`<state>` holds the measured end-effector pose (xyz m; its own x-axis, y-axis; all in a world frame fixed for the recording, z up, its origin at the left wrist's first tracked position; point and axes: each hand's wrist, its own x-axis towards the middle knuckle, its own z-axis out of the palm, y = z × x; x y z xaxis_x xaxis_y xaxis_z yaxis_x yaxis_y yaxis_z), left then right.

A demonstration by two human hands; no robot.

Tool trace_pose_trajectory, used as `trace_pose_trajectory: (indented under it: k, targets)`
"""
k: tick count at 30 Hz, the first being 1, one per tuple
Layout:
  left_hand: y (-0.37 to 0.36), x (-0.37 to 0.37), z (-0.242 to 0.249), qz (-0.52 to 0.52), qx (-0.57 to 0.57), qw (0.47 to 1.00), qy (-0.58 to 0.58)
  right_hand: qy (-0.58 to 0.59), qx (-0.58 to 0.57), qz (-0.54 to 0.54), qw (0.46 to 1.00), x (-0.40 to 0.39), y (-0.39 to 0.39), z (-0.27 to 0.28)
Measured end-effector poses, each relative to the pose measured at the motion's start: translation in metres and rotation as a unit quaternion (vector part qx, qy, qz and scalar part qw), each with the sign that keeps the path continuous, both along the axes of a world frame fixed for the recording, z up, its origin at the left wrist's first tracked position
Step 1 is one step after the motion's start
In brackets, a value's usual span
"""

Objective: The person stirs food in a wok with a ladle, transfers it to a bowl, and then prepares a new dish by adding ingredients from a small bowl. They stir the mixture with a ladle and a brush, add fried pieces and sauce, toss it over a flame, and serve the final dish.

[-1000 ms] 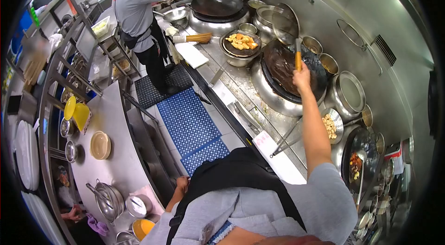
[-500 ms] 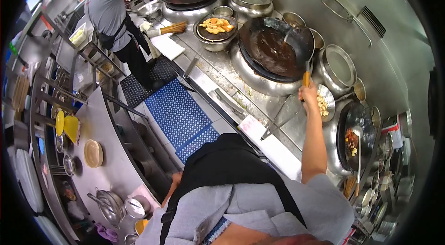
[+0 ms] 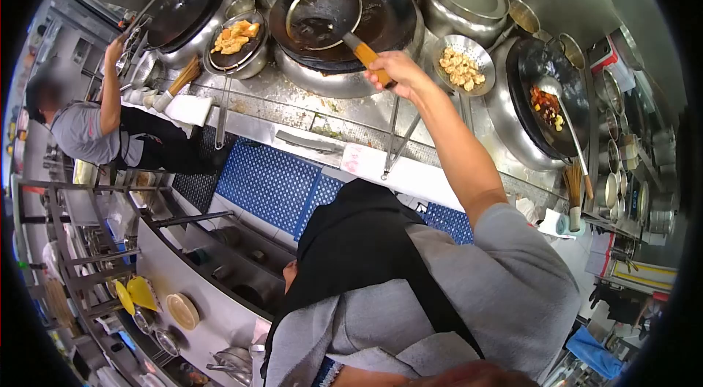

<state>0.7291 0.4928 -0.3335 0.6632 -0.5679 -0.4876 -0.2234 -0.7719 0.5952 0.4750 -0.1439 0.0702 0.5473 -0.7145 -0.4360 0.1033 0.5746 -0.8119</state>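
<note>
My right hand [image 3: 395,72] grips the wooden handle of a round wire skimmer [image 3: 359,19]. The skimmer's hoop is over a large black wok [image 3: 395,2] with dark liquid in it, and I see hardly anything in the mesh. Just right of my hand is a perforated strainer [image 3: 463,65] holding pale cooked pieces. My left hand [image 3: 291,273] shows only in part beside my black apron, low at my side; its fingers are hidden.
Another wok [image 3: 542,68] at right holds red and dark pieces with a ladle [image 3: 575,134]. Golden fried pieces [image 3: 234,37] sit in a strainer at left. A co-worker [image 3: 88,123] reaches toward the far-left wok [image 3: 187,10]. A steel counter [image 3: 165,259] is behind me.
My right hand has lifted the skimmer out of the wok's liquid to above it. My view has turned right, and the co-worker's arm now reaches over the far-left wok.
</note>
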Motion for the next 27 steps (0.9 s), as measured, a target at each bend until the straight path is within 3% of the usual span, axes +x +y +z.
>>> trace_pose_trajectory:
  k: [4, 7, 10, 12, 13, 15, 17, 19, 27]
  targets:
    - [0.008, -0.017, 0.020, -0.034, 0.019, 0.998, -0.058, -0.079, 0.014, 0.012, 0.997, -0.008, -0.019, 0.006]
    - [0.012, -0.034, 0.035, -0.028, 0.030, 0.996, -0.083, -0.047, -0.040, 0.007, 0.998, -0.011, -0.045, 0.040]
    - [0.025, -0.047, 0.043, -0.023, 0.054, 0.993, -0.105, 0.090, -0.214, -0.015, 0.972, -0.008, -0.108, 0.056]
    - [0.030, -0.058, 0.063, -0.013, 0.012, 0.992, -0.126, 0.238, -0.394, -0.056, 0.886, 0.015, -0.159, 0.068]
    - [0.035, -0.063, 0.065, 0.016, -0.002, 0.995, -0.101, 0.332, -0.483, -0.084, 0.806, 0.021, -0.174, 0.074]
    - [0.048, -0.076, 0.073, 0.072, -0.028, 0.996, -0.050, 0.513, -0.583, -0.144, 0.613, 0.026, -0.237, 0.033]
    - [0.057, -0.090, 0.074, 0.098, -0.019, 0.994, -0.039, 0.562, -0.509, -0.048, 0.650, 0.020, -0.251, 0.045]
    - [0.060, -0.102, 0.075, 0.109, -0.006, 0.993, -0.036, 0.563, -0.488, -0.024, 0.667, 0.018, -0.276, 0.057]
    - [0.052, -0.108, 0.073, 0.084, 0.009, 0.996, -0.009, 0.391, -0.513, -0.142, 0.751, 0.029, -0.232, 0.096]
